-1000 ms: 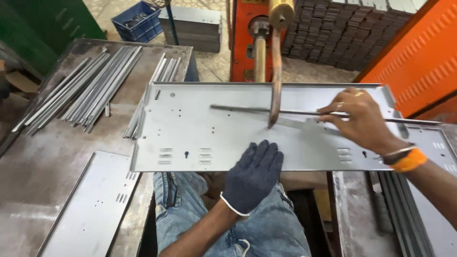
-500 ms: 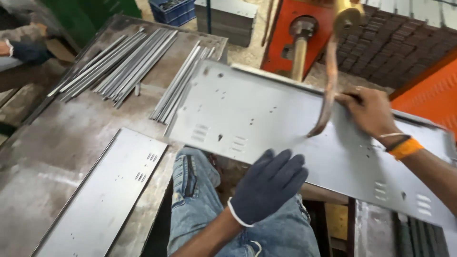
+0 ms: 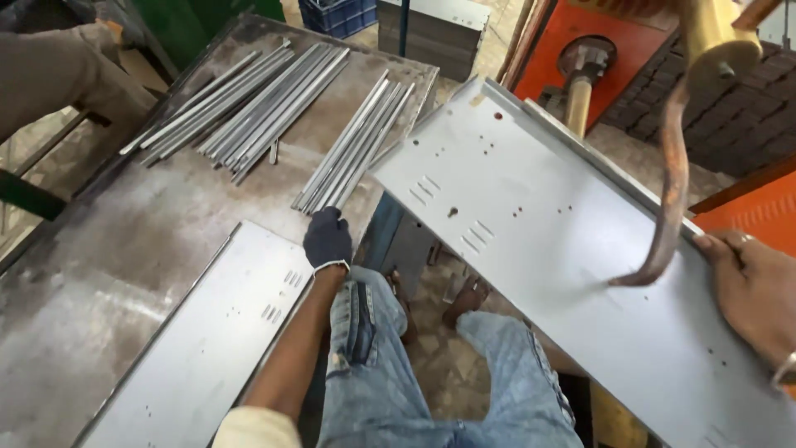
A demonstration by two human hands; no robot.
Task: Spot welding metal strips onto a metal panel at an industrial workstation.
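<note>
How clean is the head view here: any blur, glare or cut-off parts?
Head view: even daylight with soft shadows; a mild sheen but no harsh glare on the gray metal panel; the gloved left hand near the thin metal strips is fairly sharp; the bare right hand is cut by the right edge; the curved copper arm looks slightly soft; lines bow a little toward the corners.

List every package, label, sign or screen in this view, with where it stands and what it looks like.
No labels, signs or screens show.
Blue plastic crate: top edge, beyond the worn metal table; ribbed, boxy, contents unclear.
Stack of grey sheet-metal trays: on the floor right of the crate; flat, rectangular.
</note>
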